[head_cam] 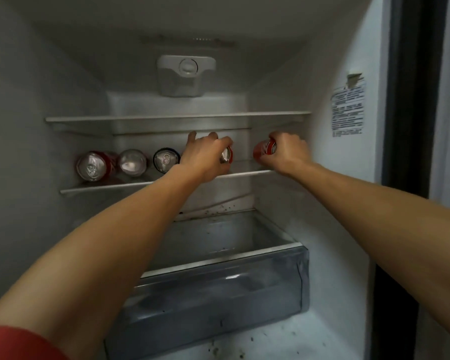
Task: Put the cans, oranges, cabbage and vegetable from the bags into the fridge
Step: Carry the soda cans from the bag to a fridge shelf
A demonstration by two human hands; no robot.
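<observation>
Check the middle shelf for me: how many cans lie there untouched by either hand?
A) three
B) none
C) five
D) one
A: three cans lie on their sides at the shelf's left end, while the left hand and the right hand each hold another red can.

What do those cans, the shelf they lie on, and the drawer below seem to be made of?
Cans: likely aluminium, with shiny silver ends and red painted sides. Shelf: probably clear glass with a white trim, since you see through it. Drawer: translucent grey plastic, glossy with highlights.
</observation>
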